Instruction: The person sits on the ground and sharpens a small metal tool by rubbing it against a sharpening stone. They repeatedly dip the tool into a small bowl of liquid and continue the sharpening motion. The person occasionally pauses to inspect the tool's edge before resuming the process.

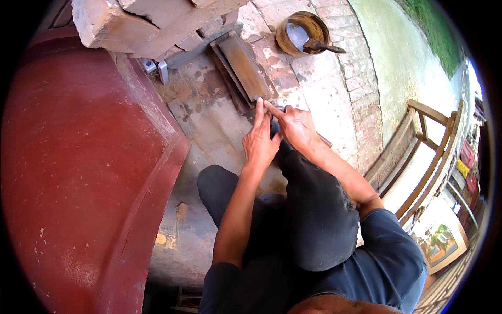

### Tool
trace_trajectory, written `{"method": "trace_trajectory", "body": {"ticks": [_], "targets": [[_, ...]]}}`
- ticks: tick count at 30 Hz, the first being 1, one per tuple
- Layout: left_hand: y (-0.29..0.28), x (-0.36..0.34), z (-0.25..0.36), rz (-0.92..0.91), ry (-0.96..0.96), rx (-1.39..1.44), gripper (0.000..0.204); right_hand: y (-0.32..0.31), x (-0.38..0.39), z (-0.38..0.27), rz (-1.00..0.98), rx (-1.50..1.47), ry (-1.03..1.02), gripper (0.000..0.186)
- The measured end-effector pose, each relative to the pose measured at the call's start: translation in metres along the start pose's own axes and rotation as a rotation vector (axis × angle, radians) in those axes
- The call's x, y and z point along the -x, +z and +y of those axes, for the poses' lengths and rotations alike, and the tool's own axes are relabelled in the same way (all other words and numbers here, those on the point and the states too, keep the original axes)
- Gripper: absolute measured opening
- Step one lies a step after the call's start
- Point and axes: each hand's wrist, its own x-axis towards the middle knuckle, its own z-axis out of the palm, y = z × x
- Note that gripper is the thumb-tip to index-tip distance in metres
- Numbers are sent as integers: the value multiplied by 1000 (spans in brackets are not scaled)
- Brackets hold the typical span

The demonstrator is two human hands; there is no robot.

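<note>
Round pot [283, 42] holds shiny liquid [297, 35], dark handled tool [328, 48]. Left hand [258, 145], right hand [297, 128]: index fingers extended by brown block [240, 62]; grip indeterminable.

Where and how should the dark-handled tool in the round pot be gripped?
Probably best by the free end of its handle, coming from the person's right, with the right hand. The tool lies with its head inside the pot, while the slim handle juts out past the rim on the right, leaving that end exposed.
</note>
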Motion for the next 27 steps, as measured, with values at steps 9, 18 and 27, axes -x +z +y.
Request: {"method": "trace_trajectory", "body": {"ticks": [9, 18, 27], "targets": [[2, -7, -10, 5, -29, -10, 57, -14, -9, -11, -32, 3, 11, 71], [-8, -14, -10, 74, -8, 25, 44, -20, -22, -16, -65, -130, 17, 66], [-6, -17, -16, 102, -2, -17, 48, -19, -30, -24, -26, -107, 15, 61]]}}
